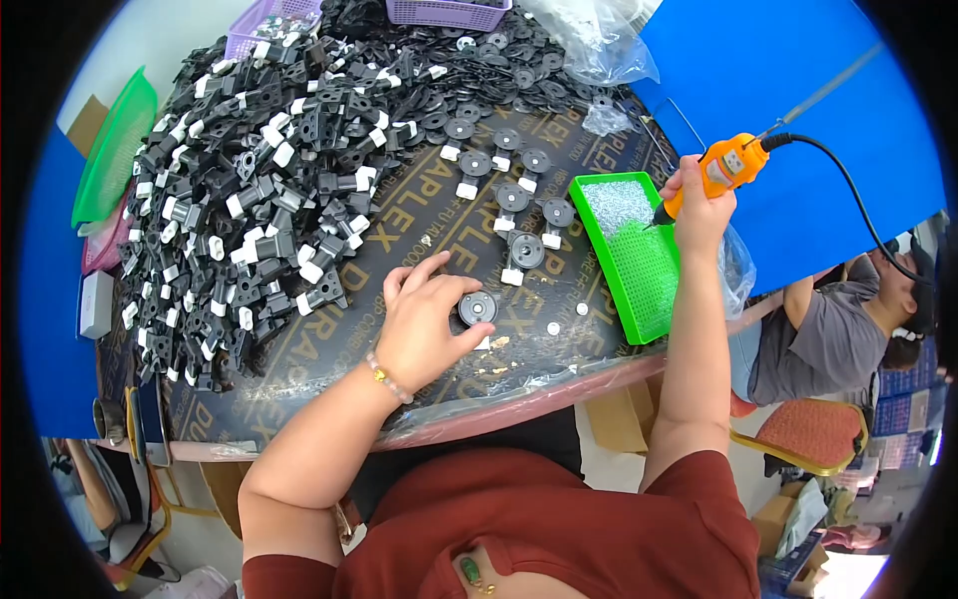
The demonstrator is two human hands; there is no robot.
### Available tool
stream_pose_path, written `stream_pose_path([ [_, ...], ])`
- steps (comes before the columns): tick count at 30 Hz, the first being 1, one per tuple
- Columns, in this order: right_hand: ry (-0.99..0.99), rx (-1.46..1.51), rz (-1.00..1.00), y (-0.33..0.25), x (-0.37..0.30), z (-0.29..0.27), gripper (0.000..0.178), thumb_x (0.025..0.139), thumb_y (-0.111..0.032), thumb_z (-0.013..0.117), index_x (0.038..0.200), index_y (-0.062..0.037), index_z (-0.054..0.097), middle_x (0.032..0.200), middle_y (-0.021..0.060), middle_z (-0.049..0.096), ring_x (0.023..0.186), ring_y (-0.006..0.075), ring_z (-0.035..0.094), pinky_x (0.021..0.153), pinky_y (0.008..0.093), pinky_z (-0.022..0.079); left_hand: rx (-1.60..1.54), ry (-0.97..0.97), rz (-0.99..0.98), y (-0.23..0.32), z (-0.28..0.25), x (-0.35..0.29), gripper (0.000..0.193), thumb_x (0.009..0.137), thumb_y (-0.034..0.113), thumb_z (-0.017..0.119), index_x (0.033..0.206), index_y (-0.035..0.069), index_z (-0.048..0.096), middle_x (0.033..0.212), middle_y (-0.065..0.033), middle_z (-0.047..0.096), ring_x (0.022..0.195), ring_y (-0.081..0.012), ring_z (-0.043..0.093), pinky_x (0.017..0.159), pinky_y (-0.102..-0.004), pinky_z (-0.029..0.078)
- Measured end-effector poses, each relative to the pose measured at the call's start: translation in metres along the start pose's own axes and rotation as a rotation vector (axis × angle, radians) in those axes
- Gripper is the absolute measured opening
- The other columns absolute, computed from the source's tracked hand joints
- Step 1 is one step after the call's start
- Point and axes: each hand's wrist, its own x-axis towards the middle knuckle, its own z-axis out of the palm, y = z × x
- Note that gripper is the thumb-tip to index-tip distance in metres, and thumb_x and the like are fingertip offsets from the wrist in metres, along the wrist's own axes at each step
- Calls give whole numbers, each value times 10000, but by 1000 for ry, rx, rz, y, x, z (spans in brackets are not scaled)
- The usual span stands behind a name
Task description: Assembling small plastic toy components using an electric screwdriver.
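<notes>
My left hand (424,317) grips a round black plastic disc part (479,308) between thumb and index finger, low over the table; a bit of white shows beneath it. My right hand (705,215) is closed around an orange electric screwdriver (733,165), its black cable running off to the right. The screwdriver's tip points down at a green tray (620,292), over the small silvery screws (617,205) heaped in its far half. Just beyond my left hand, several black disc parts with white blocks (526,252) lie in loose rows.
A large pile of black parts with white ends (264,215) covers the left of the table. More black discs (499,75) lie at the back, near purple baskets (449,12) and a clear plastic bag (599,45). Two small white discs (554,328) lie near the front. Another person (833,324) is at right.
</notes>
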Motion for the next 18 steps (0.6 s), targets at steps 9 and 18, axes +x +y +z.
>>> stream_pose_path([
  [9, 37, 43, 1, 16, -3, -3, 195, 919, -196, 663, 930, -29, 563, 680, 44, 585, 568, 139, 572, 531, 271, 469, 17, 43, 39, -3, 1, 0, 426, 687, 288, 815, 1040, 92, 680, 1064, -57, 680, 1275, -291, 473, 1038, -478, 269],
  [18, 56, 83, 5, 21, -3, -7, 221, 894, -208, 696, 924, -30, 570, 678, 38, 595, 563, 127, 589, 534, 262, 487, 9, 10, 37, -4, -1, -1, 474, 692, 318, 811, 1084, 95, 666, 1095, -68, 664, 1297, -308, 452, 1055, -491, 253],
])
